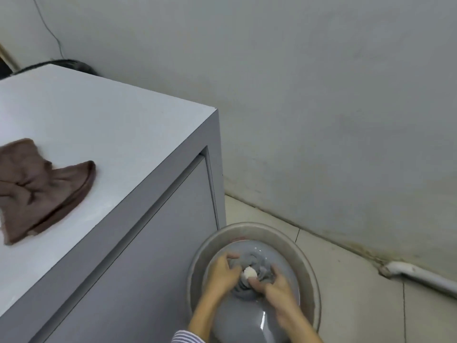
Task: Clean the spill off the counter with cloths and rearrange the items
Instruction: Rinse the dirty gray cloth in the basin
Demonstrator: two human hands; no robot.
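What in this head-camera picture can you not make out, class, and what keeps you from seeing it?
- Grey cloth in the basin, head view: largely covered by the left hand and right hand; motion blur.
- Small white lump between the hands: too small to identify.
- Brown cloth on the counter: cut off by the left edge.
- Any spill: none discernible.

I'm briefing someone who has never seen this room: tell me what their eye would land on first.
First, the two hands, left and right, bunching a grey cloth in a metal basin of water on the floor at lower right, with a small white lump between them. Next, the crumpled brown cloth lying on the white counter at the left edge.
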